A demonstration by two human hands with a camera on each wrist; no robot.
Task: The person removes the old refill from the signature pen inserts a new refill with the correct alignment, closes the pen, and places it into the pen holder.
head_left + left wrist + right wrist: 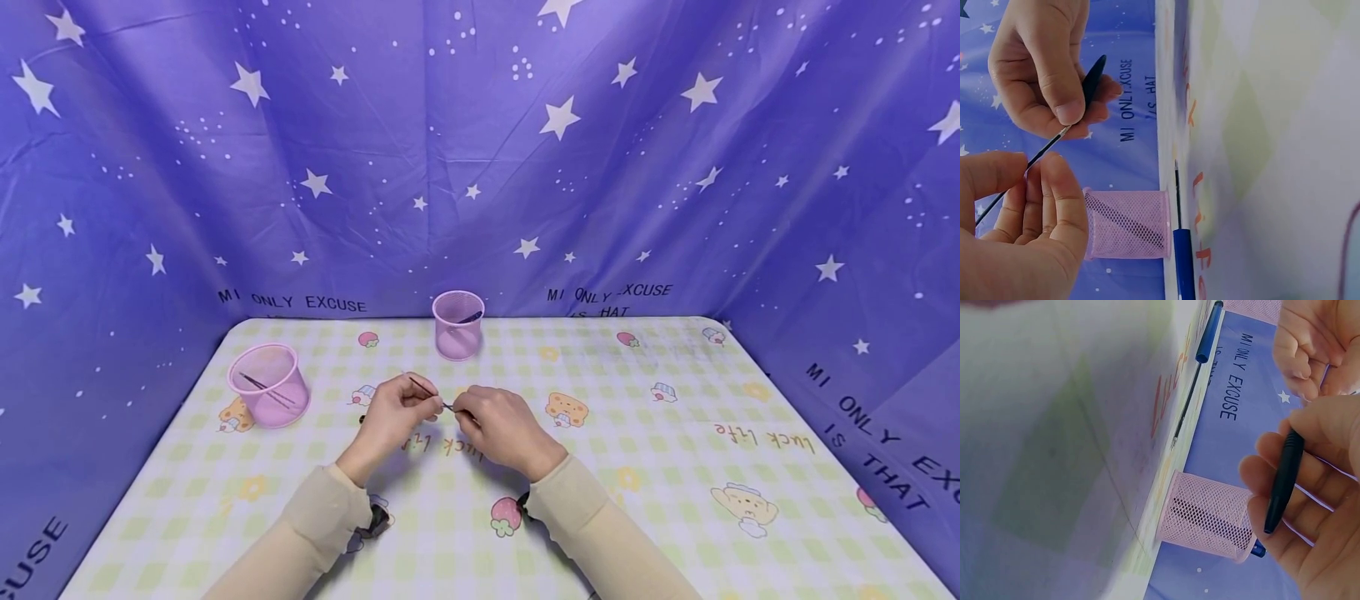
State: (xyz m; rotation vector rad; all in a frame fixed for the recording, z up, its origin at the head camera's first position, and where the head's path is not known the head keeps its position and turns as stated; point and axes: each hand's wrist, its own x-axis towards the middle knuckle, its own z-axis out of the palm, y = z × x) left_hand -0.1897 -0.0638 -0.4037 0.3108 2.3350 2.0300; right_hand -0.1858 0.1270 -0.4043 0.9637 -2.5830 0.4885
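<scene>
Over the middle of the table, my left hand [396,414] pinches a thin dark pen refill [1046,147] between thumb and fingertips. Facing it, my right hand [504,427] holds a short black pen barrel [1285,481] under its thumb, across its curled fingers. The refill's silvery tip points to the right thumb and the barrel; in the left wrist view it meets the thumb's edge, and the barrel's near end is hidden there. Below the hands, a blue pen barrel [1184,262] with a refill sticking out lies on the tablecloth, mostly hidden by the left hand in the head view.
A pink mesh pen cup [459,337] with dark blue pen parts stands at the table's back edge. Another pink mesh cup [288,408] holds thin dark refills at the left. A purple star-printed curtain [480,167] hangs round the checked tablecloth [660,517].
</scene>
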